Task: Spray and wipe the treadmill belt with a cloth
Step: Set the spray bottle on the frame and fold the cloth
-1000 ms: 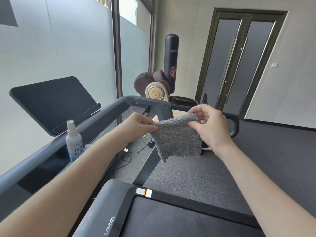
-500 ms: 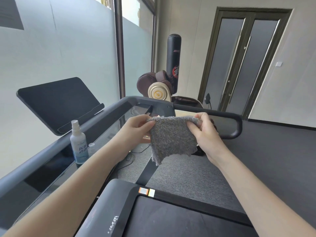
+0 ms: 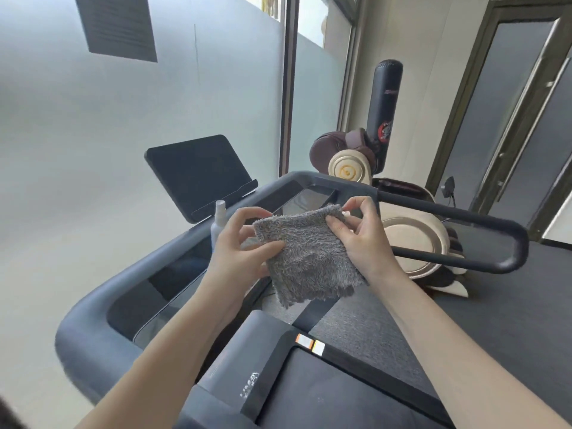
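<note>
Head view, looking forward and down over a treadmill: pale lettering (image 3: 250, 384) runs sideways along the grey motor cover (image 3: 244, 345), too blurred to read with certainty. Just right of it, at the far left corner of the treadmill belt (image 3: 334, 397), sits a small orange and white sticker (image 3: 310, 343) with no legible print. Far off, a black punch bag (image 3: 385, 97) carries a line of red writing and a round red and white emblem, both too small to make out. Any label on the white spray bottle (image 3: 219, 216) is hidden behind the left hand (image 3: 238, 252); only its nozzle and shoulder show as it stands upright on the left console ledge (image 3: 173, 274), near a dark tilted tablet stand (image 3: 198, 171).

A fluffy grey cloth (image 3: 309, 255) hangs spread between both hands, above the front of the treadmill and well clear of the dark belt, which lies near and low. The left hand grips the cloth's left edge, thumb across the front and fingers curled behind. The right hand (image 3: 362, 233) pinches the upper right corner between thumb and forefinger, its remaining fingers loosely bent. A black handrail loop (image 3: 464, 215) passes behind the right hand, with a cream and brown massage chair (image 3: 405, 239) beyond it
</note>
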Motion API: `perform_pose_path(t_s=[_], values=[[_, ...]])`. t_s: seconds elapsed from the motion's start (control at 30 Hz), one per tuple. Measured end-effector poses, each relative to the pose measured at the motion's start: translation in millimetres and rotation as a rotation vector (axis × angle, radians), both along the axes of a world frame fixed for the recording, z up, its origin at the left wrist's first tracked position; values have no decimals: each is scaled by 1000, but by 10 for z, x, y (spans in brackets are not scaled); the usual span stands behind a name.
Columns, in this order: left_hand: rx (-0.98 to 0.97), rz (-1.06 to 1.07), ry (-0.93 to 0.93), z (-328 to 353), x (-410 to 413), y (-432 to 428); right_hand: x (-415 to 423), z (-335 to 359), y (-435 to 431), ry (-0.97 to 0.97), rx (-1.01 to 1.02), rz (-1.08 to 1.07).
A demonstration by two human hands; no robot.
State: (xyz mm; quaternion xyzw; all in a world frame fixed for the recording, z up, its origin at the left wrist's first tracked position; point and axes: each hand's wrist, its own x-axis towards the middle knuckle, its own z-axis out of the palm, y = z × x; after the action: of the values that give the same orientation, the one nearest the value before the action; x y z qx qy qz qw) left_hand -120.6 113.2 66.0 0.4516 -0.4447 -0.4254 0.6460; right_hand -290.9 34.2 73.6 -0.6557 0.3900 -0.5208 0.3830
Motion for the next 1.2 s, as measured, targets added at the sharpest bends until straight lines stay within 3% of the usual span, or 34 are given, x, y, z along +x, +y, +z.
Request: perform_pose_path(t_s=[0.2,0.37,0.6,0.93,1.2], values=[[-35,254,46,-166,367,427,582,-77,43,-12,82,175],[101,399,-5,-339,653,638,1036,-201,67,91,75,304],[297,499,-189,-561,806,682,1333,-456,-22,200,284,514],[570,406,-737,-650,883,497,1571,-642,-255,798,42,619],[707,309,-1238,-689,942,479,1624,-809,-272,853,-173,587]])
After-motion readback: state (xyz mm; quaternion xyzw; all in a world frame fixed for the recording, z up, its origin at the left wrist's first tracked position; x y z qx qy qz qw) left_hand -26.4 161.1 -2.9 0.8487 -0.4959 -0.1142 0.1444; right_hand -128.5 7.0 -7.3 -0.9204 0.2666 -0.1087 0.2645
